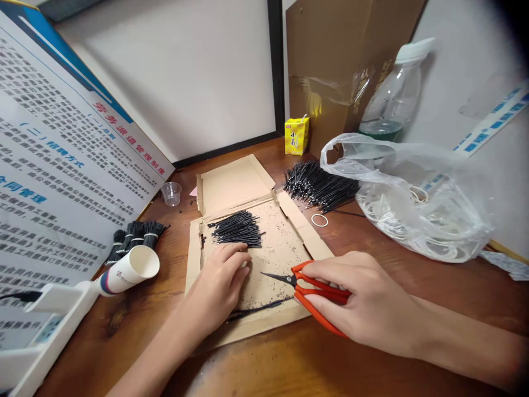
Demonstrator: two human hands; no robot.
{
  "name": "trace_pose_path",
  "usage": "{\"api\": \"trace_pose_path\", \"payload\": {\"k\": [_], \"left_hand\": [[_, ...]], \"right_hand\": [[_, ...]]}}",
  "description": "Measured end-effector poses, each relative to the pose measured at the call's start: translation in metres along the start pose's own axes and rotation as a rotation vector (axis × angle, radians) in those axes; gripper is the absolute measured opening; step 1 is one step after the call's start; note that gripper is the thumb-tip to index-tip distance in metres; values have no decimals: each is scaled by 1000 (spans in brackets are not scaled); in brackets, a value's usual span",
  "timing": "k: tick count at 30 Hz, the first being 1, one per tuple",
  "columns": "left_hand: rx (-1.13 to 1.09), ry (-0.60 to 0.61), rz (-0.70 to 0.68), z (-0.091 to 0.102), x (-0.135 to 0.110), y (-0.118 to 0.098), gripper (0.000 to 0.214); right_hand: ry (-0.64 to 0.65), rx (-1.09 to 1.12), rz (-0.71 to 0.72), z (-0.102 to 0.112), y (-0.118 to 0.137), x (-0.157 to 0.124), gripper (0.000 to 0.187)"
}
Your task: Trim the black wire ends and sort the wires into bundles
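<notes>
My right hand (pixel 363 298) grips a pair of scissors (pixel 322 292) with red handles and narrow dark blades. The blades look nearly closed and point left over the opened cardboard box (pixel 285 264). My left hand (pixel 225 275) rests on the cardboard with bent fingers, thumb and index slightly apart. Its fingertips are at the near edge of a pile of short black wires (pixel 237 227), and nothing shows between them. Along the box's front edge lie some longer black strands (pixel 260 309). Small dark scraps are scattered over the cardboard.
A larger heap of black wires (pixel 322 184) lies at the right, with a white ring (pixel 319 220) before it. Beyond are a plastic bag (pixel 417 215), a bottle (pixel 392 94) and a yellow box (pixel 296 136). Tied wire bundles (pixel 136 237) and a tilted paper cup (pixel 130 270) are left.
</notes>
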State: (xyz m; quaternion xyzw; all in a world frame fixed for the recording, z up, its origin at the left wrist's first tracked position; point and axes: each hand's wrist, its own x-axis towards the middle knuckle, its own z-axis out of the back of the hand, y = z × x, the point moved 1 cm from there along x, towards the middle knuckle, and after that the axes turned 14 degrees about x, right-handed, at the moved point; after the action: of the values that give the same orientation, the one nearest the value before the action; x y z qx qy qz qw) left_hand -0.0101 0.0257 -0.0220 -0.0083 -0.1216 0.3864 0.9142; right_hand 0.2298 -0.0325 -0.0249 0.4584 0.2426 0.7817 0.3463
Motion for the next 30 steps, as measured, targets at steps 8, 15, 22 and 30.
{"api": "trace_pose_path", "payload": {"k": [8, 15, 22, 30], "left_hand": [[-145, 246, -35, 17, 0, -22, 12], [-217, 409, -27, 15, -5, -35, 13], [-272, 284, 88, 27, -4, -33, 13], [-409, 122, 165, 31, -4, -30, 11]], "right_hand": [[-22, -8, -19, 1, -2, -3, 11], [-24, -37, -14, 1, -3, -3, 12], [-47, -26, -10, 3, 0, -3, 11], [-2, 34, -12, 3, 2, 0, 11]]}}
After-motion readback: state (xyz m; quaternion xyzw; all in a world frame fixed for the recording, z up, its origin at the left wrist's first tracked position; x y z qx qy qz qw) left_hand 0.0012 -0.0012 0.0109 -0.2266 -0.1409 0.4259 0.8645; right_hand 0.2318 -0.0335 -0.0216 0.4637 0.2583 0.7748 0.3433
